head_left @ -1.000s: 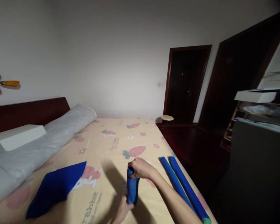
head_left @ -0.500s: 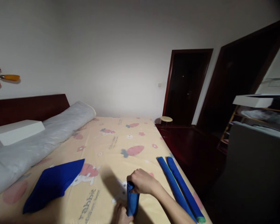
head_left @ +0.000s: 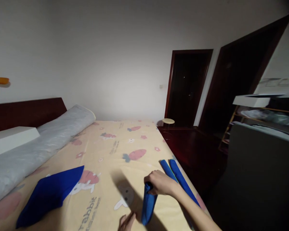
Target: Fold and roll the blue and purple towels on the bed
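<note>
My right hand (head_left: 161, 183) is wrapped round the upper end of a rolled blue cloth (head_left: 148, 208), which slants down toward the bed's near edge. Just left of the roll's lower end, my left hand (head_left: 126, 221) has its fingers apart with nothing in them; only part of it shows at the bottom of the view. To the right, partly behind my right forearm, two more long blue cloth rolls (head_left: 185, 183) lie side by side along the bed's edge. A flat piece of blue cloth (head_left: 49, 194) lies spread at the left.
All this is on a bed sheet (head_left: 106, 179) printed with rabbits and carrots. A grey rolled mattress (head_left: 62, 134) and a white box (head_left: 16, 138) are along the headboard (head_left: 38, 110). Past the bed stand a round stool (head_left: 168, 121) and a dark cabinet panel (head_left: 257, 166).
My left hand has let go of the roll's lower end. My right hand has shifted the roll to the right, nearer the two other rolls. The view has turned slightly right.
</note>
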### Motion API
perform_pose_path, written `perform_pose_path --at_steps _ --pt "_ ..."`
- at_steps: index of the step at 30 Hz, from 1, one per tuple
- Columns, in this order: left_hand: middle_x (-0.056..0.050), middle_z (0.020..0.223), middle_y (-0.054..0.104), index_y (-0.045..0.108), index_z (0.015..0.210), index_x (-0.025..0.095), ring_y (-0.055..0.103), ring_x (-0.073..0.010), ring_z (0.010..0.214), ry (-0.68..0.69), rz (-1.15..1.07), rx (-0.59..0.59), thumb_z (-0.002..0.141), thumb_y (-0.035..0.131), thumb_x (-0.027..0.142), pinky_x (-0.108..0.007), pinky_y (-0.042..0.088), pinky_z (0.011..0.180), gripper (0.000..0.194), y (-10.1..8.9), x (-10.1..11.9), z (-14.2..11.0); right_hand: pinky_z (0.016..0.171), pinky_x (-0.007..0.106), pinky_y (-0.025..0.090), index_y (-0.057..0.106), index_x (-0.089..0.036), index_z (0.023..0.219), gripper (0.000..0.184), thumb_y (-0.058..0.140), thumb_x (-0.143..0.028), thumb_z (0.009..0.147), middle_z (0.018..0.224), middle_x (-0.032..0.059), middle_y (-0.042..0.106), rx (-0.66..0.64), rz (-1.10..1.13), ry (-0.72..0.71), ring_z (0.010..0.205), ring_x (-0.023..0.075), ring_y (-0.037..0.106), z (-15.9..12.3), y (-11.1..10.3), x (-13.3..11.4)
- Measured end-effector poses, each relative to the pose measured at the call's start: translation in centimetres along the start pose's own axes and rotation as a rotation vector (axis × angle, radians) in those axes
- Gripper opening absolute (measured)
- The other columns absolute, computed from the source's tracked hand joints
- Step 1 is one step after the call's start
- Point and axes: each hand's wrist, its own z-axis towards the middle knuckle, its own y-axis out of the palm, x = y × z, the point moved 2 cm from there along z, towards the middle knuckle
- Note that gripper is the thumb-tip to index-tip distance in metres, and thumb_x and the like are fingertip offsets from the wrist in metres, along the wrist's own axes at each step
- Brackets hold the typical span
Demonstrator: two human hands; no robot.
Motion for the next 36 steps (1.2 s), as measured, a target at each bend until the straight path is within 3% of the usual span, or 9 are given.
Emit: perform_pose_path --at_steps 4,9,18,21,24,27,31,33,36 --pt "-0.006 0.142 0.051 0.036 0.143 0.040 0.055 -0.0326 0.125 0.140 0.002 -0.100 0.073 0.065 0.064 -0.050 0.048 0.105 0.080 0.1 -0.4 -0.1 0.066 0.027 0.040 0.073 -0.024 0.095 0.025 0.073 -0.024 0.070 0.083 0.0035 0.073 0.001 0.004 0.105 0.081 0.0229 0.067 -1.9 0.6 2.5" --pt "-0.005 0.139 0.054 0.031 0.145 0.039 0.058 -0.0285 0.122 0.258 0.087 -0.068 0.075 0.061 0.067 -0.042 0.053 0.099 0.081 0.3 -1.0 0.1 0.062 0.027 0.038 0.072 -0.022 0.091 0.023 0.072 -0.020 0.068 0.082 0.0050 0.072 -0.030 -0.026 0.185 0.079 0.0240 0.067 -2.9 1.9 5.7" --pt "-0.003 0.139 0.055 0.037 0.144 0.035 0.059 -0.0269 0.121 0.219 0.189 0.089 0.064 0.078 0.031 -0.040 0.055 0.098 0.091 1.9 -1.4 -1.0 0.065 0.025 0.040 0.069 -0.024 0.093 0.016 0.065 -0.023 0.078 0.087 0.0039 0.072 0.178 -0.198 0.356 0.081 0.0214 0.067 -4.6 -5.1 13.8" --pt "-0.003 0.139 0.055 0.037 0.145 0.034 0.060 -0.0265 0.120 0.234 0.205 0.095 0.064 0.077 0.031 -0.040 0.055 0.098 0.091 2.0 -1.3 -1.0 0.072 0.029 0.044 0.066 -0.020 0.099 0.018 0.058 -0.021 0.084 0.093 0.0068 0.071 0.319 -0.379 0.367 0.082 0.0220 0.066 -5.1 -4.5 16.1" --pt "-0.003 0.136 0.058 0.037 0.145 0.035 0.062 -0.0256 0.117 0.263 0.224 0.150 0.066 0.076 0.037 -0.037 0.057 0.095 0.088 1.9 -1.1 -0.9 0.078 0.035 0.047 0.064 -0.015 0.107 0.024 0.049 -0.017 0.088 0.101 0.0130 0.069 0.421 -0.545 0.360 0.085 0.0247 0.065 -6.1 1.1 18.4" --pt "-0.003 0.134 0.061 0.035 0.146 0.035 0.064 -0.0245 0.114 0.305 0.244 0.185 0.070 0.074 0.045 -0.036 0.058 0.092 0.085 1.8 -0.9 -0.8 0.079 0.039 0.051 0.063 -0.015 0.115 0.038 0.041 -0.007 0.084 0.116 0.0161 0.066 0.397 -0.583 0.401 0.091 0.0279 0.064 -7.8 11.4 20.4" --pt "-0.003 0.131 0.062 0.034 0.146 0.035 0.066 -0.0240 0.111 0.328 0.258 0.197 0.074 0.069 0.050 -0.034 0.058 0.089 0.081 1.5 -0.9 -0.6 0.079 0.043 0.055 0.064 -0.026 0.117 0.054 0.039 -0.003 0.075 0.122 0.0094 0.066 0.250 -0.372 0.530 0.101 0.0301 0.064 -10.5 25.0 21.9" --pt "-0.003 0.130 0.063 0.036 0.145 0.036 0.066 -0.0239 0.110 0.350 0.253 0.181 0.075 0.068 0.053 -0.034 0.058 0.088 0.079 1.3 -0.9 -0.6 0.086 0.042 0.053 0.065 -0.025 0.117 0.053 0.043 -0.006 0.073 0.122 0.0093 0.066 0.221 -0.339 0.581 0.102 0.0299 0.064 -11.4 28.6 21.8" --pt "-0.004 0.133 0.062 0.038 0.144 0.035 0.065 -0.0251 0.113 0.301 0.258 0.181 0.072 0.071 0.044 -0.035 0.057 0.090 0.080 0.9 -0.5 -0.8 0.091 0.042 0.050 0.063 -0.023 0.120 0.053 0.047 -0.010 0.071 0.123 0.0114 0.064 0.253 -0.283 0.632 0.106 0.0308 0.062 -11.8 29.3 20.9"
